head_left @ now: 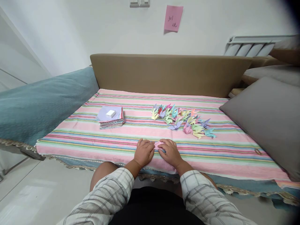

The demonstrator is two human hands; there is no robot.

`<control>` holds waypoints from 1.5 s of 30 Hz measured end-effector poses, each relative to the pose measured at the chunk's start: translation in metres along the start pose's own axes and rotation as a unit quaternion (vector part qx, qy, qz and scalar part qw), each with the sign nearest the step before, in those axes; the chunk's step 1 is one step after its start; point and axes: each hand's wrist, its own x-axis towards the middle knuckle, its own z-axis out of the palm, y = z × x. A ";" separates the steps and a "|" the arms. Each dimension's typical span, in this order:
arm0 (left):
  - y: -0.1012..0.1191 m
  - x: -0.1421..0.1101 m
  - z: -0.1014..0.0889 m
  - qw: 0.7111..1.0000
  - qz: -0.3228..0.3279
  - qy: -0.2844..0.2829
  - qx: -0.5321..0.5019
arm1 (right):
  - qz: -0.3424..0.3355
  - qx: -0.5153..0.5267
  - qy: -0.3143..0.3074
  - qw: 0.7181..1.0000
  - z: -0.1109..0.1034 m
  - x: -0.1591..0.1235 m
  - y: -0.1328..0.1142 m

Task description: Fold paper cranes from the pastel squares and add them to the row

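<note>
A small folded piece of pink paper (158,145) lies on the striped cloth (131,132) close to its front edge. My left hand (144,152) holds its left side, fingers curled and pressed down on it. From the other side my right hand (170,152) grips the paper, its thumb and fingers bent around the right end. Parts of the paper are hidden under the fingers. Beyond my hands, to the right, lies a group of folded paper cranes (178,118) in many colours. A stack of square coloured paper (112,122) sits to the left.
A white eraser-like block (111,113) rests on the paper stack. Behind the cloth rises a brown backrest (164,75). A blue-covered armrest (47,103) bounds the left, a grey cushion (264,122) the right. A pink note (173,18) is stuck on the wall.
</note>
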 end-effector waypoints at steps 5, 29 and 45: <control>-0.001 -0.002 0.002 1.000 -0.004 0.014 0.011 | -0.009 0.013 -0.005 1.000 0.002 -0.001 0.000; -0.008 -0.002 0.003 1.000 0.002 -0.003 -0.027 | 0.005 0.021 -0.012 1.000 0.005 -0.003 -0.003; -0.010 0.005 0.006 0.997 -0.038 -0.002 -0.067 | 0.115 0.081 -0.012 0.990 0.005 0.010 -0.009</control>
